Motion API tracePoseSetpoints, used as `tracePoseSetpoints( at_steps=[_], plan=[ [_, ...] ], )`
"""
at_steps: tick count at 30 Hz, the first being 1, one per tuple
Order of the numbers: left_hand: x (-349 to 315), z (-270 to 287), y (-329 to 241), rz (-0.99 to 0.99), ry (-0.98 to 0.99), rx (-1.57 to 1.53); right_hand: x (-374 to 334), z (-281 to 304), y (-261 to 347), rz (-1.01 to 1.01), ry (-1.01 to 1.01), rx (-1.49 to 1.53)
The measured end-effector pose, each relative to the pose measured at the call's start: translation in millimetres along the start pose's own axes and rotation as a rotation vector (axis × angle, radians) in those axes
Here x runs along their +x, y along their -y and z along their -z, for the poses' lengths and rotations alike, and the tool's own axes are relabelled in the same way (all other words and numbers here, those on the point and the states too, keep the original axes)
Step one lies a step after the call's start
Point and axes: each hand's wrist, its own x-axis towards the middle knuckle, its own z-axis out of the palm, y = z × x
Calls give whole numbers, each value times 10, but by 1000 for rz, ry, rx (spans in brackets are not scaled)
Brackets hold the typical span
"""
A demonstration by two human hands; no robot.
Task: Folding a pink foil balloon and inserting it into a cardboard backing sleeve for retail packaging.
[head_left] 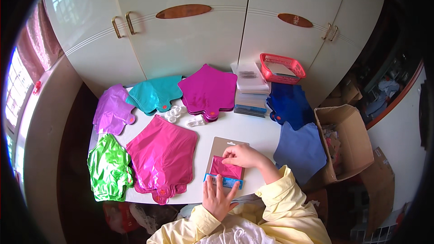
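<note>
The person's left hand [218, 203] is lying flat with its fingers spread wide, fingertips touching the blue printed strip [234, 183] at the near end of a brown rectangular cardboard backing card [217, 148]. The right hand [246, 156] is reaching in over the card's right edge, its fingers bunched narrowly and touching the upper part of a shiny magenta folded foil square [229, 170]; whether they are gripping it, I cannot tell. That square is lying on the card, between the two hands, directly beyond the left fingertips and under the right ones, the right hand being nearer. The card's long axis is running away from the person, its far end leaning slightly right. Left of the card, a pile of large pink star-shaped foil sheets [163, 153] is resting on the white table [255, 138]; beyond the card, white ribbon rolls [175, 114] are sitting to the left and a tall stack of flat packets [253, 86] to the right; farther right, an open brown cardboard box [359, 142] is standing.
</note>
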Motion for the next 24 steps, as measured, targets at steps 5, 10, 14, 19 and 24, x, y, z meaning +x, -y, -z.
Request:
tracePoseSetpoints(
  at_steps=[5, 10, 14, 19, 24],
  plan=[
    [24, 95, -5, -2, 0, -45, 94, -91, -255, -39, 81, 207],
    [56, 41, 43, -39, -115, -25, 135, -145, 17, 41, -187, -339],
    [84, -44, 93, -90, -161, 119, 329, -347, 57, 331, -466, -583],
    [183, 76, 125, -131, -236, 147, 369, -502, -99, 401, -540, -639],
    [245, 152, 189, -190, -213, 148, 387, -509, -132, 366, -540, -629]
  ],
)
